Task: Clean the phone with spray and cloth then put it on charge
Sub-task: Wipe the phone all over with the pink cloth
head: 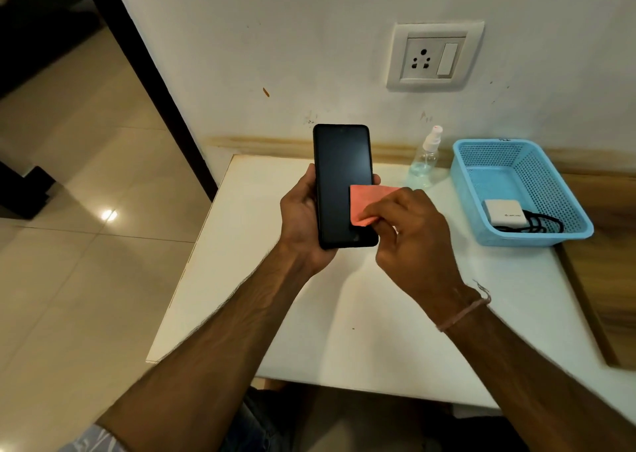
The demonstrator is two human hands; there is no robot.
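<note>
Left hand [303, 217] cradles the phone [340, 176] above the worktop [344, 314], grip wrapped round its edges to steady the screen. Right hand [409, 231] pinches the pink cloth [368, 204] onto the glass at four o'clock. The charger [504, 212] lies in the basket [481, 145] at three o'clock.

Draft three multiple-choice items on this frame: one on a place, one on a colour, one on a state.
1. Where is the white charger?
A. On the floor
B. In the blue basket
C. Plugged into the wall

2. What colour is the cloth?
A. Green
B. White
C. Salmon pink

3. The screen of the phone is:
A. Dark
B. Playing a video
C. Wholly covered by cloth

Answers: 1 B, it lies on the basket's bottom. 2 C, the right hand pinches it against the screen's lower part. 3 A, the glass shows plain black while the left hand grips the phone.
</note>
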